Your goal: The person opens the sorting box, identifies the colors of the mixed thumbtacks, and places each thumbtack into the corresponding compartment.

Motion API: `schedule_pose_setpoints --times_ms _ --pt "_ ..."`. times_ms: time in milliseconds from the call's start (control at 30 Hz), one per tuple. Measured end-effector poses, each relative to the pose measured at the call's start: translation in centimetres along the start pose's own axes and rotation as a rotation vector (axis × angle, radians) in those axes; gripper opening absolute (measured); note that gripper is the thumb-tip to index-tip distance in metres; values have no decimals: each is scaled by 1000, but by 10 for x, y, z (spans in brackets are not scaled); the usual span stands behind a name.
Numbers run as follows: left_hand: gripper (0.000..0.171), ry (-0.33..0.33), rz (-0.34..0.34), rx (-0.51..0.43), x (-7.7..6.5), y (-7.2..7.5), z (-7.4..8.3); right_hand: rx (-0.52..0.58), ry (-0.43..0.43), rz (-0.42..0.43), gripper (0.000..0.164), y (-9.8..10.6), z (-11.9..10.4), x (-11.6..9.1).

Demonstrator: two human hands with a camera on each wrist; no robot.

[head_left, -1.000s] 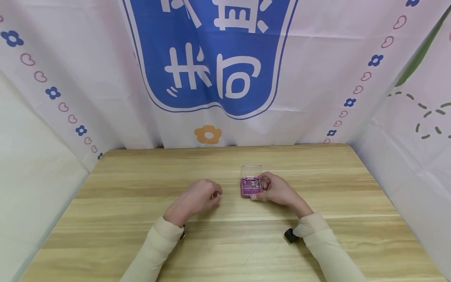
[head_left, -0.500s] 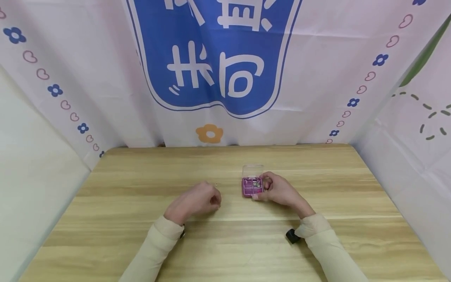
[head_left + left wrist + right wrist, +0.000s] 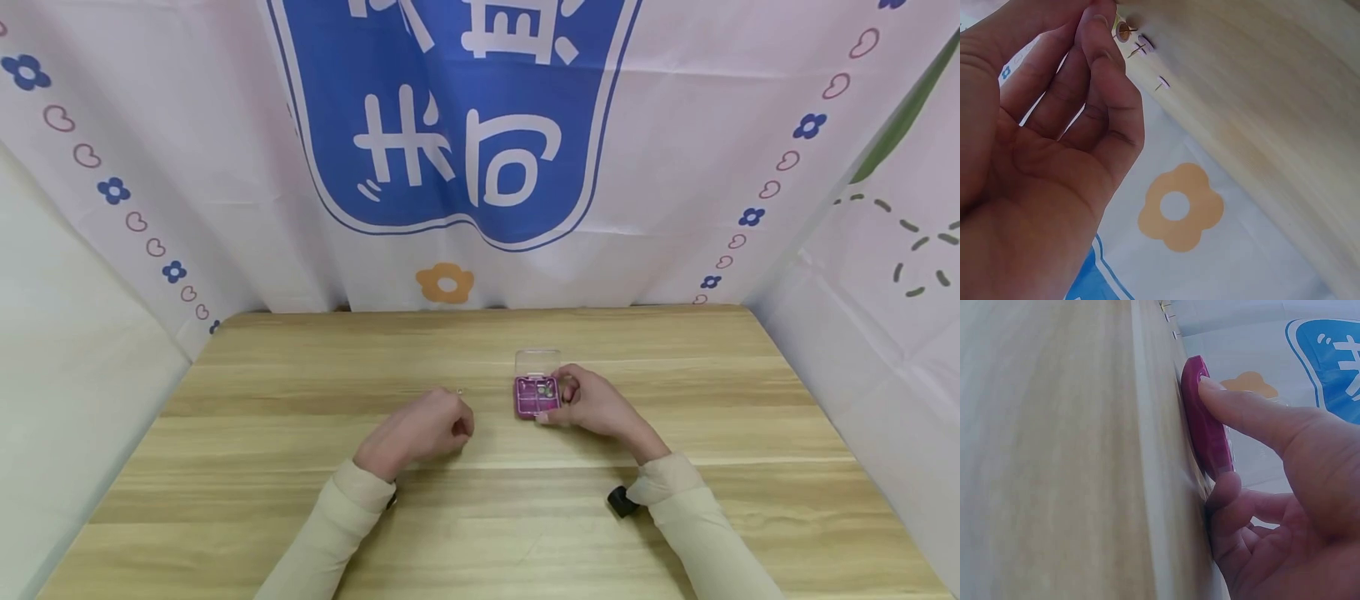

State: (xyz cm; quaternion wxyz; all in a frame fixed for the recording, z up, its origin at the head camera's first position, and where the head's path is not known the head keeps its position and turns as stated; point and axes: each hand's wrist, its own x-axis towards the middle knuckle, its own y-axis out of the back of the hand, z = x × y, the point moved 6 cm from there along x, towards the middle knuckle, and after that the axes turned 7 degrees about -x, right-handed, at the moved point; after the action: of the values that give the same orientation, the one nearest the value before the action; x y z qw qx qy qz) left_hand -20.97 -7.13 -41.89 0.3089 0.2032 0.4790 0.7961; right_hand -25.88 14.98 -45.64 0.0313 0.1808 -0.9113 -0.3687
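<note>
A small magenta pill box (image 3: 527,406) lies on the table with its clear lid (image 3: 537,362) raised. Greenish pieces sit in its back right compartment. My right hand (image 3: 596,404) grips the box by its right side, thumb on the front edge and fingers behind. Left of the box, my left hand (image 3: 420,429) is low over the table, thumb and fingertips together. In the left wrist view, several thumbtacks (image 3: 1145,44) lie right beside these fingertips, pins up or sideways. A yellow-green sliver shows at the pinched tips, mostly hidden by the fingers; it looks like a thumbtack.
The wooden table (image 3: 480,525) ends at the back against a white hanging cloth (image 3: 652,192) with a blue printed sign and an orange flower. White cloth (image 3: 862,375) also hangs along the right side. A black wrist camera (image 3: 621,502) sits by the right sleeve.
My left hand has drawn slightly toward me and its fingers have curled in, so a thumbtack shows just beyond it. My right hand and the pill box stay in place.
</note>
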Motion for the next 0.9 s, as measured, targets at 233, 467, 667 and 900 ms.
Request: schedule_pose_setpoints --times_ms 233,467,667,900 --pt "19 5 -4 -4 1 -4 0 -14 -3 2 72 -1 5 -1" --pt "19 5 0 -18 3 -4 2 -12 -16 5 73 0 9 -3" --pt "13 1 57 -45 6 1 3 -2 -17 1 73 0 10 -4" --pt "11 -3 155 -39 5 18 0 -11 0 3 72 0 5 1"
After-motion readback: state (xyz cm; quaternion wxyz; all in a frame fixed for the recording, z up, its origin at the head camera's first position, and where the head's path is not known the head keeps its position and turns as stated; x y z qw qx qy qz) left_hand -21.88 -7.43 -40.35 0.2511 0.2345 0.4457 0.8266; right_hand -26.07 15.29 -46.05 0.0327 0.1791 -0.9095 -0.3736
